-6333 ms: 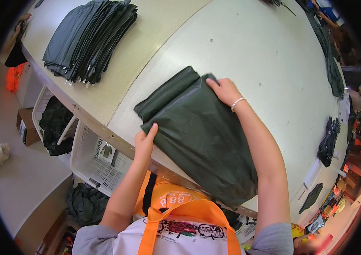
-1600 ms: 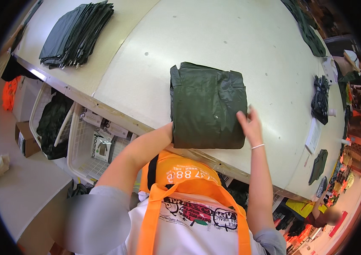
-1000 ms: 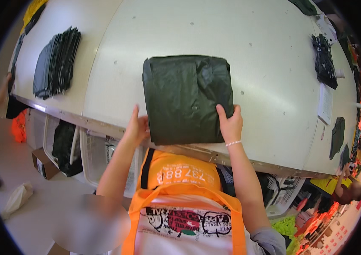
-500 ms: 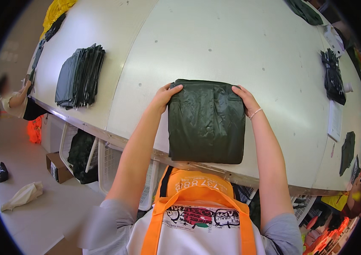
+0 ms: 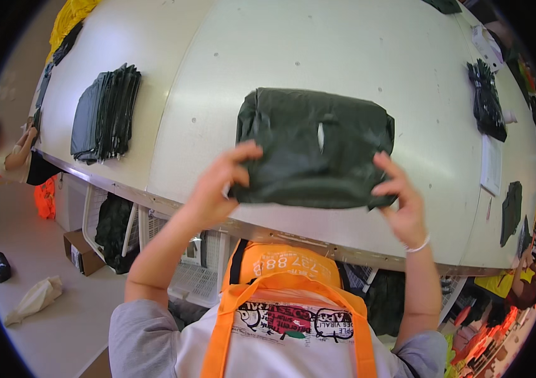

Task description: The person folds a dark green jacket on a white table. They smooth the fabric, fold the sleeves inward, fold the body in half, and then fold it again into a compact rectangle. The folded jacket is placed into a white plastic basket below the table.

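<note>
A folded dark green garment (image 5: 315, 148) of shiny thin fabric lies on the pale worktable (image 5: 268, 38) in front of me, wider than deep, with a small light slit near its middle. My left hand (image 5: 220, 183) is closed on its near left corner, thumb below and fingers over the top, slightly blurred. At the near right corner my right hand (image 5: 401, 198), a beaded bracelet at the wrist, grips the fabric between thumb and fingers. The garment's near edge looks slightly raised. A neat stack of similar dark green folded pieces (image 5: 105, 113) stands to the left.
A bunched dark bundle (image 5: 487, 101) and a white sheet (image 5: 492, 165) lie at the table's right. Yellow fabric (image 5: 69, 28) is at the far left, near another person (image 5: 16, 160). White baskets (image 5: 195, 280) holding dark fabric and a cardboard box (image 5: 83, 252) sit below the table edge.
The garment has gone from a near-square shape to a wider, shallower one and lies farther from the table edge. Both hands have moved from its far corners to its near corners.
</note>
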The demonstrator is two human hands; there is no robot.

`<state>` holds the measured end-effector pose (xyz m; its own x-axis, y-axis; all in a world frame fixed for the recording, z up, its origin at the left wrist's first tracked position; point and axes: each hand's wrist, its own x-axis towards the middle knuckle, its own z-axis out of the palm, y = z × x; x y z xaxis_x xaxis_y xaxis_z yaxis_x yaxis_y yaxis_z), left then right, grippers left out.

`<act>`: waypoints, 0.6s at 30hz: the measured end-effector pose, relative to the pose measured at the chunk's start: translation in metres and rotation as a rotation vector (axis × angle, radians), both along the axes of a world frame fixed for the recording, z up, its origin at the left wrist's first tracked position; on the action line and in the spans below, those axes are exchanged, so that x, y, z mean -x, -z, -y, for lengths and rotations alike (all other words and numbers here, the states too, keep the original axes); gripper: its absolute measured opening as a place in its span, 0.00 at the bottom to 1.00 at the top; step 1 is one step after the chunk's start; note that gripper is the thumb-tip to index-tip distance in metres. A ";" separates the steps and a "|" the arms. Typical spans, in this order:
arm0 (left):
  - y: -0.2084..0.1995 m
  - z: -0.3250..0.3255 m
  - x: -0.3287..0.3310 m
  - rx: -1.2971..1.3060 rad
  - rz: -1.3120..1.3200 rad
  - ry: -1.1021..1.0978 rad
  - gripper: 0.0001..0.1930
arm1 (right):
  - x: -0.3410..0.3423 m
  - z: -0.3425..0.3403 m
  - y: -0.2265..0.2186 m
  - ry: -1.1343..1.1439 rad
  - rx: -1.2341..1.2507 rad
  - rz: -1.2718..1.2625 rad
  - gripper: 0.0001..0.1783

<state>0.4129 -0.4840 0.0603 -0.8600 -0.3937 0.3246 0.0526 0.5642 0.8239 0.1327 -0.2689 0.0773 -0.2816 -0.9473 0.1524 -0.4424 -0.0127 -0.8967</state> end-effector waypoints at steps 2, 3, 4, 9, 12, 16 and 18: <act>0.057 -0.037 -0.025 0.080 0.067 0.073 0.19 | -0.028 -0.041 0.055 -0.003 -0.086 -0.052 0.18; 0.089 -0.054 -0.039 0.078 0.184 0.098 0.18 | -0.044 -0.059 0.090 -0.002 -0.147 -0.089 0.17; 0.120 -0.070 -0.049 0.119 0.280 0.138 0.17 | -0.057 -0.073 0.126 -0.013 -0.190 -0.139 0.17; 0.092 -0.074 -0.053 0.110 0.426 0.147 0.16 | -0.066 -0.069 0.090 -0.091 -0.355 -0.225 0.15; 0.087 -0.055 -0.041 -0.018 0.292 -0.310 0.22 | -0.048 -0.042 0.079 0.405 -0.114 -0.227 0.12; 0.127 -0.026 0.014 -0.431 0.350 -0.733 0.28 | -0.036 0.003 0.116 0.570 -0.400 -0.133 0.23; 0.134 -0.023 0.032 -0.326 0.379 -0.748 0.29 | -0.036 0.016 0.127 0.537 -0.514 -0.184 0.27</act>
